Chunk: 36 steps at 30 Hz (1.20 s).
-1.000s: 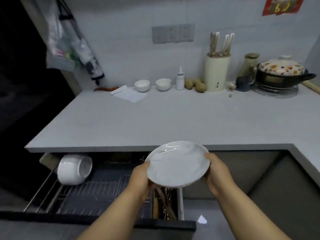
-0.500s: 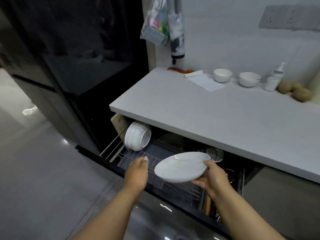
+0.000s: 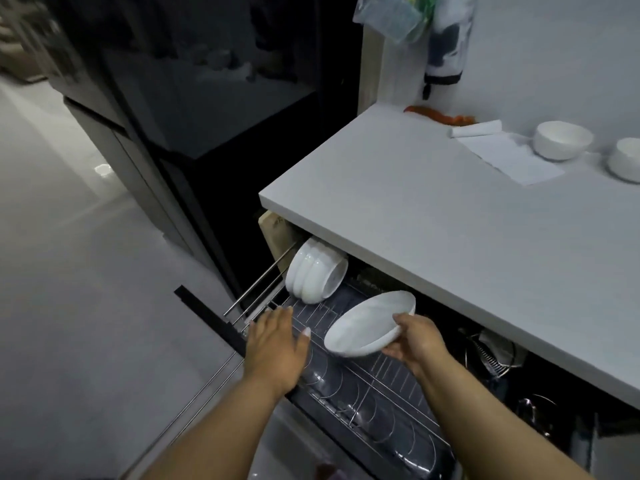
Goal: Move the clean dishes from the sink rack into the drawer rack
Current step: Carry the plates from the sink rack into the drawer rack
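The right hand (image 3: 417,342) pinches the near rim of the white plate (image 3: 370,325), thumb on top, fingers curled beneath, tilting it edge-down, likely to slot it between the wires of the drawer rack (image 3: 374,386) just below; the left hand (image 3: 277,344) hovers flat, fingers together, thumb apart, beside the stacked bowls (image 3: 317,271); no writing is legible.

white plate (image 3: 369,325) | tilted | above drawer rack (image 3: 377,393) (pulled open)
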### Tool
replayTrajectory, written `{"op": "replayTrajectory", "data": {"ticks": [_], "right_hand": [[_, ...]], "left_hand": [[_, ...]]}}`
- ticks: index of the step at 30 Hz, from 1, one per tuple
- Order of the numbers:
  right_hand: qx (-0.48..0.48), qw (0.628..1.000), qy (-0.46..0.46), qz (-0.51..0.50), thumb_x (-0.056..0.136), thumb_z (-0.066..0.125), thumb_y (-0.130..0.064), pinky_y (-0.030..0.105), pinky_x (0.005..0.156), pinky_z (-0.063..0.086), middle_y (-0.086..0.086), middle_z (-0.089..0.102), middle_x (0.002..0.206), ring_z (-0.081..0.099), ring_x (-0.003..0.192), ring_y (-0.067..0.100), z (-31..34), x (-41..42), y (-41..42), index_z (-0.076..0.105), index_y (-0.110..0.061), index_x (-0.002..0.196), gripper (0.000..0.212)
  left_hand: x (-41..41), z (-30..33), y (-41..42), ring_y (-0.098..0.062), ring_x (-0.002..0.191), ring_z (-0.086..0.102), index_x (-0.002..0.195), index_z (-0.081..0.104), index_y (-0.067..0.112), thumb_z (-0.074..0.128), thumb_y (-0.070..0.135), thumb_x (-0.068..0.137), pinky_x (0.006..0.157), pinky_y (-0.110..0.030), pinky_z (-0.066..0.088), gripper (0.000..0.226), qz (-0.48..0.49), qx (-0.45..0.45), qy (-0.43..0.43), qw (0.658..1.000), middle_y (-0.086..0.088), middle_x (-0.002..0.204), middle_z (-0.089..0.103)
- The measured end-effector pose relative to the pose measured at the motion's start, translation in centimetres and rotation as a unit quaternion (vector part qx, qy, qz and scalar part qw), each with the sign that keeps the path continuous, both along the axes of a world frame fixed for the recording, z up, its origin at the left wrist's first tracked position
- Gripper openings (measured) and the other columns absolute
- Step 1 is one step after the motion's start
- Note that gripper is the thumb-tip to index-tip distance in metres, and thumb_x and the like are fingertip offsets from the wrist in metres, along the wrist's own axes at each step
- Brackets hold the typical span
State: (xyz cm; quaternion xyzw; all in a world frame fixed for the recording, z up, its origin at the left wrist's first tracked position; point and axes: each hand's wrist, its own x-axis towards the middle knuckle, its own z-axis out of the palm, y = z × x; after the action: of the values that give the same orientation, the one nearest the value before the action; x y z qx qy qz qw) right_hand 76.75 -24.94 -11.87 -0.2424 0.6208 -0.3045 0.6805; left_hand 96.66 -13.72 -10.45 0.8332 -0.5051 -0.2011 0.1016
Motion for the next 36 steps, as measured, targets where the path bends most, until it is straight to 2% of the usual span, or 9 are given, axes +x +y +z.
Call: {"op": "replayTrajectory", "data": {"ticks": [4, 6, 11, 14, 16, 22, 25, 31, 36], "right_hand": [[0.021, 1.000, 0.011, 0.015, 0.095, 0.051, -0.006, 0.050, 0.071, 0.055, 0.021, 0.060, 0.118, 0.062, 0.088, 0.034, -3.2, 3.2, -3.9, 0.046, -0.007, 0.129, 0.035], [0.024, 0.999, 0.031, 0.018, 0.095, 0.053, -0.008, 0.049, 0.068, 0.053, 0.020, 0.059, 0.114, 0.060, 0.081, 0.031, -4.4, 4.7, -5.4, 0.044, -0.008, 0.130, 0.037], [0.020, 0.996, 0.077, 0.031, 0.091, 0.060, -0.014, 0.045, 0.058, 0.058, 0.018, 0.060, 0.115, 0.063, 0.086, 0.038, -6.5, 7.6, -8.1, 0.042, -0.014, 0.130, 0.043], [0.010, 0.992, 0.112, 0.048, 0.088, 0.065, -0.020, 0.057, 0.072, 0.057, 0.018, 0.063, 0.107, 0.065, 0.089, 0.041, -7.4, 9.0, -9.5, 0.051, -0.009, 0.108, 0.027], [-0.003, 0.990, 0.126, 0.056, 0.087, 0.067, -0.023, 0.056, 0.082, 0.055, 0.018, 0.066, 0.103, 0.066, 0.091, 0.040, -7.9, 10.0, -10.2, 0.052, -0.010, 0.095, 0.021], [-0.027, 0.978, 0.183, 0.092, 0.078, 0.070, -0.030, 0.053, 0.085, 0.055, 0.018, 0.070, 0.101, 0.067, 0.092, 0.039, -10.8, 12.0, -12.3, 0.055, -0.010, 0.072, 0.025], [-0.043, 0.969, 0.213, 0.117, 0.079, 0.069, -0.034, 0.050, 0.088, 0.054, 0.018, 0.070, 0.105, 0.066, 0.096, 0.038, -10.8, 12.9, -12.9, 0.064, -0.010, 0.088, 0.026], [-0.056, 0.943, 0.266, 0.190, 0.088, 0.060, -0.041, 0.048, 0.091, 0.053, 0.016, 0.066, 0.113, 0.063, 0.104, 0.040, -9.6, 15.0, -13.9, 0.062, -0.005, 0.108, 0.041], [-0.064, 0.909, 0.318, 0.261, 0.089, 0.049, -0.050, 0.048, 0.096, 0.050, 0.018, 0.065, 0.118, 0.061, 0.110, 0.039, -10.5, 16.8, -15.6, 0.061, -0.005, 0.115, 0.053]], "left_hand": [[1.4, -1.6, -2.0, -0.018, 0.149, -0.004, 0.154, 0.006, 0.019, 0.022, 0.052, 0.099, 0.120, -0.039, -0.010, 0.065, -0.048, 0.038, -0.063, 0.996, 0.000, 0.162, 0.005], [1.7, -2.5, -2.6, -0.018, 0.149, -0.007, 0.154, 0.002, 0.019, 0.022, 0.052, 0.099, 0.118, -0.038, -0.014, 0.067, -0.071, 0.050, -0.083, 0.993, -0.001, 0.162, 0.002], [1.8, -3.5, -3.4, -0.016, 0.149, -0.004, 0.153, 0.001, 0.019, 0.021, 0.055, 0.097, 0.120, -0.040, -0.010, 0.070, -0.100, 0.046, -0.091, 0.990, 0.000, 0.162, 0.005], [1.9, -3.7, -3.3, -0.016, 0.148, 0.003, 0.153, 0.007, 0.019, 0.021, 0.056, 0.097, 0.119, -0.038, -0.007, 0.069, -0.097, 0.031, -0.081, 0.991, 0.000, 0.161, 0.013], [2.1, -3.7, -3.3, -0.015, 0.148, 0.006, 0.153, 0.009, 0.019, 0.022, 0.057, 0.097, 0.119, -0.037, -0.005, 0.069, -0.095, 0.028, -0.078, 0.992, 0.000, 0.161, 0.016], [2.2, -3.7, -3.3, -0.016, 0.147, 0.011, 0.153, 0.011, 0.019, 0.024, 0.058, 0.096, 0.121, -0.038, -0.001, 0.070, -0.092, 0.022, -0.056, 0.994, -0.001, 0.159, 0.021], [2.3, -4.0, -3.3, -0.016, 0.147, 0.012, 0.152, 0.011, 0.019, 0.023, 0.058, 0.095, 0.121, -0.040, 0.003, 0.070, -0.090, 0.025, -0.048, 0.995, 0.000, 0.159, 0.021], [2.4, -4.2, -3.2, -0.015, 0.144, 0.021, 0.151, 0.020, 0.019, 0.015, 0.060, 0.089, 0.121, -0.038, 0.006, 0.074, -0.085, 0.006, -0.032, 0.996, 0.001, 0.155, 0.030], [2.7, -4.6, -3.1, -0.016, 0.144, 0.022, 0.150, 0.022, 0.019, 0.015, 0.060, 0.087, 0.120, -0.036, 0.004, 0.076, -0.086, 0.002, -0.026, 0.996, 0.001, 0.155, 0.032]]}}
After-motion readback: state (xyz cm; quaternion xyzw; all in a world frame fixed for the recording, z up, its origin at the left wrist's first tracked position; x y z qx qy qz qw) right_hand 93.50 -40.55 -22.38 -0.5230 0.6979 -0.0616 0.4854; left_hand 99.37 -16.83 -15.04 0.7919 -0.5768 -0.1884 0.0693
